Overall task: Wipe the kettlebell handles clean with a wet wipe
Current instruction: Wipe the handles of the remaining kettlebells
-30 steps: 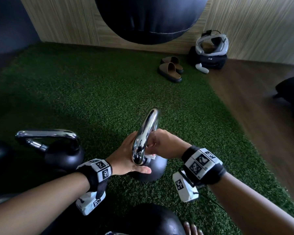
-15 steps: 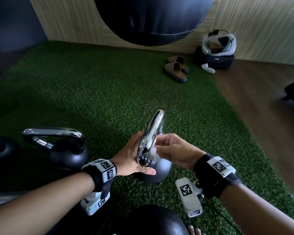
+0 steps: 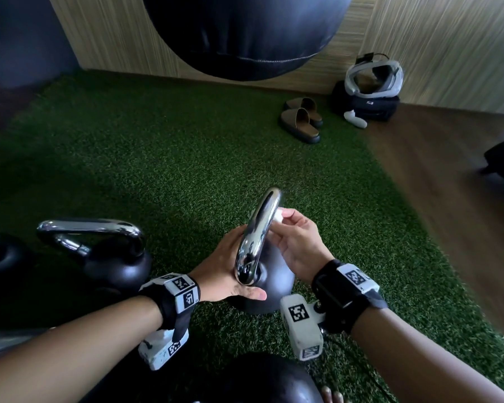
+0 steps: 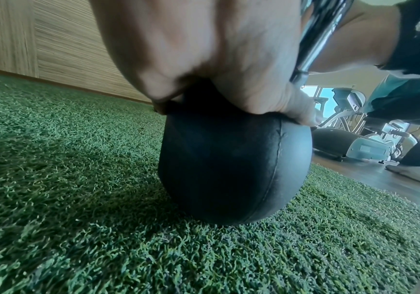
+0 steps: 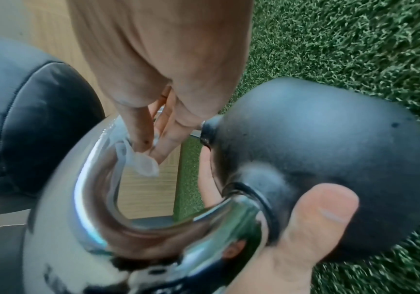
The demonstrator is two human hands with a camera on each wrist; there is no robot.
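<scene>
Overhead, a dark punching bag (image 3: 245,33) is hanging above the green turf floor (image 3: 157,158), and everything in play is sitting on that turf rather than on any raised surface, presumably because the weights are heavy and easiest to clean where they rest. Nearest the person, the black kettlebell (image 3: 269,282) being worked on is standing on its round base, with its chrome handle (image 3: 258,234) arching upward so the whole loop is reachable. A second kettlebell (image 3: 111,257) is waiting to the left, its own chrome handle lying crosswise; I cannot tell whether it is clean yet. The left hand (image 3: 226,274) is cupping the ball of the working kettlebell, thumb pressing across the body beside the handle's root, which looks meant to be keeping the weight from rocking or turning under the rubbing. The right hand (image 3: 296,242) is reaching inside the loop, its fingers pinching a small bunched wet wipe (image 5: 140,163) against the inner side of the handle near the top, where the wipe is touching the metal. Bunching it small is probably letting the fingertips press it firmly into the curve.
</scene>
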